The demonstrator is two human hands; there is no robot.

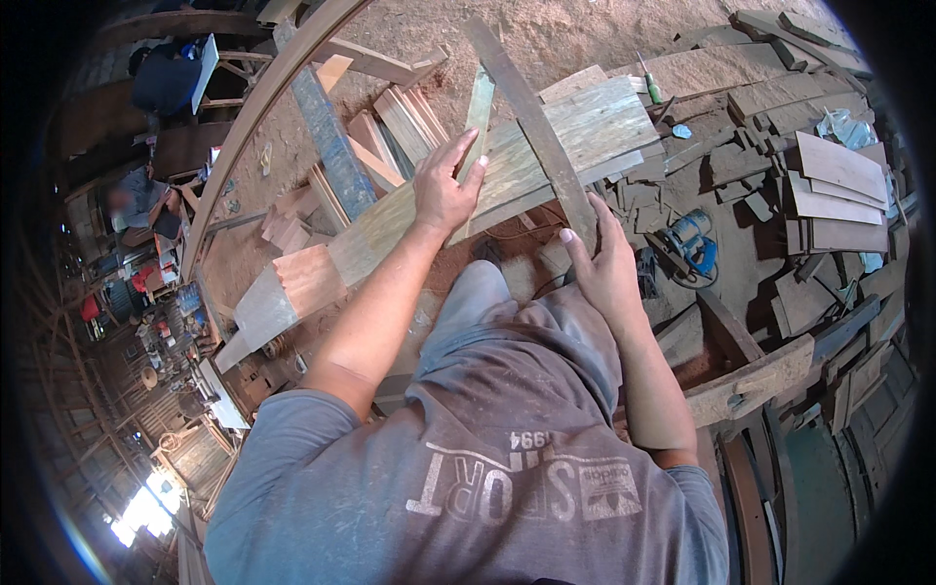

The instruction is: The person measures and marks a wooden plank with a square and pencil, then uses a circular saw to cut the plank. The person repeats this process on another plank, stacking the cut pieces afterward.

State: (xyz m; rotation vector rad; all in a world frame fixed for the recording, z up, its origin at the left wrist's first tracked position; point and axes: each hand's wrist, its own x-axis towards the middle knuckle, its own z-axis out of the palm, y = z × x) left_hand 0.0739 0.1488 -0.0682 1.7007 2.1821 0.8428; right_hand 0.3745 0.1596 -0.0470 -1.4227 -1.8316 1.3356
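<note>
My left hand [447,190] is around a narrow pale wooden strip [480,102], with the thumb on one side and the fingers on the other. My right hand [606,265] grips the near end of a longer dark wooden strip [531,117] between thumb and fingers. The two strips come close together toward the far end; whether they are joined I cannot tell. Both lie across a wide pale board [595,122], which slants from the lower left to the upper right in front of my knees. A reddish wood piece [310,277] shows near the board's left end.
A green-handled screwdriver [651,86] is beyond the board's right end. A blue power tool [694,244] rests on the ground at right, near stacked planks [838,190] and offcuts. A bluish beam [333,141] stands left of the board. Another person [146,205] sits far left.
</note>
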